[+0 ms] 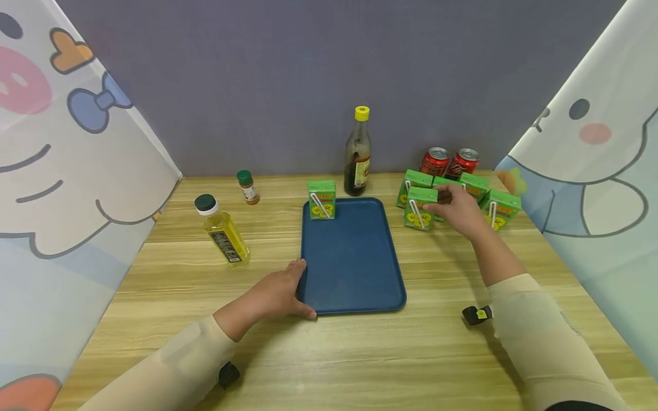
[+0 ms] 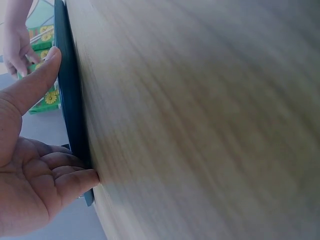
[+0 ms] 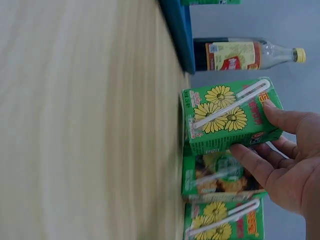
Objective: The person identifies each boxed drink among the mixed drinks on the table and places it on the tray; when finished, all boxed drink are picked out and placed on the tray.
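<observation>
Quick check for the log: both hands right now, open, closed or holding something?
Left hand: open, touching the blue tray at its near-left corner.
Right hand: closed, pinching a green drink carton.

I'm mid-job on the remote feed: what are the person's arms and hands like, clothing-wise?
Both the left sleeve and right sleeve are cream. Beside each is a small black piece, the right one with a yellow-green mark. The left hand and right hand are gloveless.
</observation>
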A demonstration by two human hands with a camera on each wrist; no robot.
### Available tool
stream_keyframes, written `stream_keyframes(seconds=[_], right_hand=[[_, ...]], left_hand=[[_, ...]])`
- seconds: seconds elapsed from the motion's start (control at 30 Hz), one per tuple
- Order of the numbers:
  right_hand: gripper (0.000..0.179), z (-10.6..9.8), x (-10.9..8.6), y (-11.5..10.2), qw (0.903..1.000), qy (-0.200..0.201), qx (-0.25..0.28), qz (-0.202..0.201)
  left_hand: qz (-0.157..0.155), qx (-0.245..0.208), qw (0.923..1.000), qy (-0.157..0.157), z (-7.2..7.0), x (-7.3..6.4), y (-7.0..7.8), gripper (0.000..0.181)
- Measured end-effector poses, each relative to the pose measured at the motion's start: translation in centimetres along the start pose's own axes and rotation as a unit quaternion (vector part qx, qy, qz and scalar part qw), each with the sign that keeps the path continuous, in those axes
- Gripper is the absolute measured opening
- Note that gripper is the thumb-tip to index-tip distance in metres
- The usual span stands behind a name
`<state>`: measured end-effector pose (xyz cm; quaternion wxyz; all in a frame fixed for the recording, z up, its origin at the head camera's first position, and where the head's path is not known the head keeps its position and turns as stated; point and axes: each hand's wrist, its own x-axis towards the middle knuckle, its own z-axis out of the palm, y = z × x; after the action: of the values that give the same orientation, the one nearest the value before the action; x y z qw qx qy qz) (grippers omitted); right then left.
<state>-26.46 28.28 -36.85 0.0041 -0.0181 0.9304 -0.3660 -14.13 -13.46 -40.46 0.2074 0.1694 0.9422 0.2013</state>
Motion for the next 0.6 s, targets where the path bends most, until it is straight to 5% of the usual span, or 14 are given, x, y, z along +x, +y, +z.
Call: stream_keyframes(seconds=[0.6], right_hand=[[0.07, 3.6, 3.2, -6.1, 0.996, -0.034, 0.077, -0.031]], left_hand=[[-0.005, 0.003, 1.0, -0.006, 0.0, 0.1, 0.1, 0.122]])
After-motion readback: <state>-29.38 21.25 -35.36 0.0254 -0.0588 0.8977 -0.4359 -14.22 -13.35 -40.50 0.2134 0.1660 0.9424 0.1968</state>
